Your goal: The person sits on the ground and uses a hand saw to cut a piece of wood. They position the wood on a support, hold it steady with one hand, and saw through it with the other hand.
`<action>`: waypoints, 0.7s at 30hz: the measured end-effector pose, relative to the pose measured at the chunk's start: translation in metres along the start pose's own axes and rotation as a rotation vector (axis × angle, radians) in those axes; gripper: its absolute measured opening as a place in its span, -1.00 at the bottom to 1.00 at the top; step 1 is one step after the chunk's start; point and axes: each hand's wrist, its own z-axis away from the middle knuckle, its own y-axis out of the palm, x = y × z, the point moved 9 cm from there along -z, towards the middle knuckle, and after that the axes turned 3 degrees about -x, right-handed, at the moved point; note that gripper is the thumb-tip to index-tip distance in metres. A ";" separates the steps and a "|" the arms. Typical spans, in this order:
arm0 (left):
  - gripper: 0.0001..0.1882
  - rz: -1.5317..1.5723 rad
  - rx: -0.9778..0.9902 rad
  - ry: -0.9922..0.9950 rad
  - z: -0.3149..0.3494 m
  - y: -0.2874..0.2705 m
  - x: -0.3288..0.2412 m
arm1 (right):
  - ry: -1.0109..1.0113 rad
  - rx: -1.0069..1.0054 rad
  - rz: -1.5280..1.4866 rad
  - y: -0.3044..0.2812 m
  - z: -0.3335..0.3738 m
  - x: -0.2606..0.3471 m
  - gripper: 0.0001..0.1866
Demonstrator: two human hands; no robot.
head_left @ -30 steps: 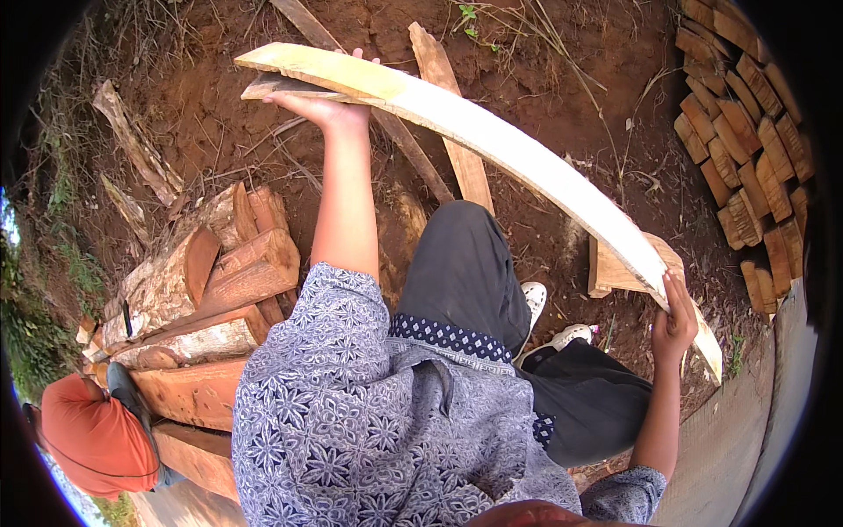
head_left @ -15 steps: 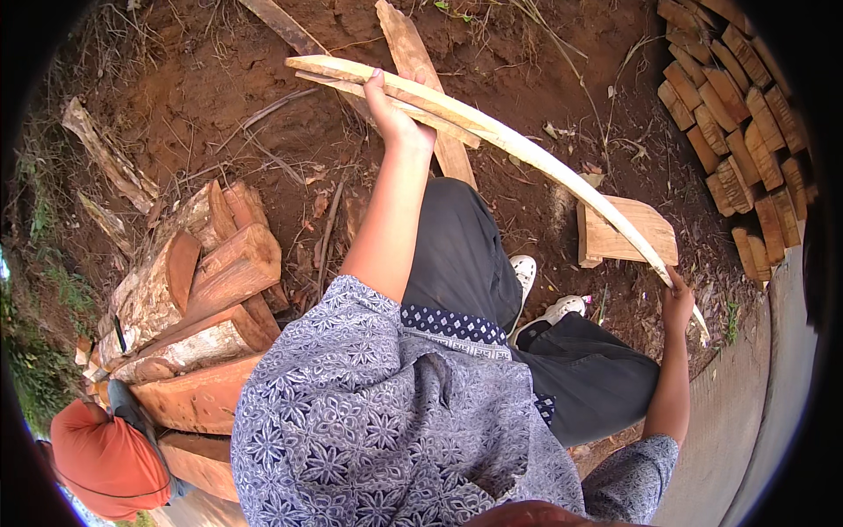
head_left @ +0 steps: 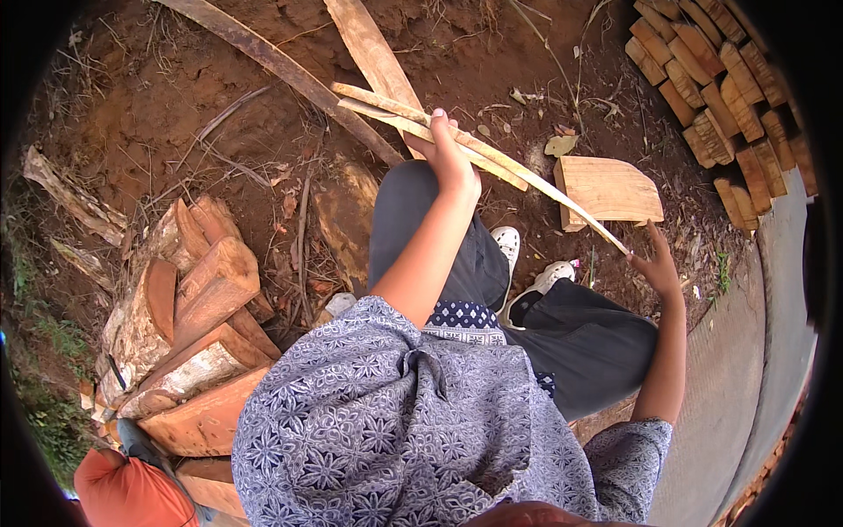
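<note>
My left hand (head_left: 453,162) is closed around two pale strips of wood, held together above the bent knees. The longer wooden strip (head_left: 549,186) slants down to the right and narrows toward its end. Along its near side lies the shorter wooden strip (head_left: 503,172). My right hand (head_left: 660,268) has thumb and index finger spread apart at the tip of the longer strip; whether the thumb touches the tip I cannot tell. Just beyond that hand, a block of cut wood (head_left: 610,191) with one rounded corner rests on the ground.
Stacked timber pieces (head_left: 720,105) stand at the far right beside a concrete strip (head_left: 724,351). Split logs (head_left: 211,290) are piled on the left. A plank (head_left: 373,44) and a dark curved board (head_left: 281,70) lie on the soil ahead. A person in orange (head_left: 132,487) is at lower left.
The strips have come lower and shifted right with my left hand. My right hand has loosened from a grip around the long strip to spread fingers at its tip.
</note>
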 end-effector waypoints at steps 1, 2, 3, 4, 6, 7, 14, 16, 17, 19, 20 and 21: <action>-0.21 -0.013 -0.015 0.008 -0.004 -0.012 0.003 | -0.078 -0.028 -0.098 -0.001 0.000 0.063 -0.02; -0.37 -0.018 -0.019 0.016 -0.013 -0.019 0.009 | -0.174 -0.038 -0.106 0.000 -0.002 0.115 -0.02; -0.49 -0.025 -0.021 0.018 -0.017 -0.023 0.014 | -0.264 -0.049 -0.112 0.004 -0.005 0.157 -0.01; -0.51 -0.051 -0.039 0.021 -0.015 -0.024 0.017 | -0.299 0.031 -0.112 0.020 -0.008 0.187 -0.01; -0.51 -0.050 -0.015 0.039 -0.007 -0.014 0.010 | -0.333 0.174 -0.131 0.046 -0.026 0.217 0.00; -0.51 -0.051 -0.006 0.046 -0.001 -0.009 0.007 | -0.324 0.241 -0.152 0.061 -0.038 0.219 0.01; -0.41 -0.014 0.063 -0.003 0.029 0.014 -0.008 | -0.327 0.661 -0.303 0.115 -0.059 0.233 0.07; -0.29 -0.024 0.110 -0.020 0.029 0.016 -0.010 | -0.310 0.674 -0.307 0.113 -0.059 0.243 0.07; -0.23 -0.028 0.133 -0.029 0.030 0.017 -0.010 | -0.301 0.680 -0.307 0.110 -0.058 0.245 0.07; 0.02 -0.058 0.161 0.006 0.027 0.016 -0.016 | -0.297 0.640 -0.289 0.106 -0.058 0.249 0.05; 0.07 -0.055 0.150 0.045 0.022 0.013 -0.016 | -0.287 0.638 -0.284 0.102 -0.055 0.250 0.04; 0.11 -0.053 0.138 0.089 0.020 0.013 -0.022 | -0.281 0.636 -0.280 0.101 -0.054 0.250 0.02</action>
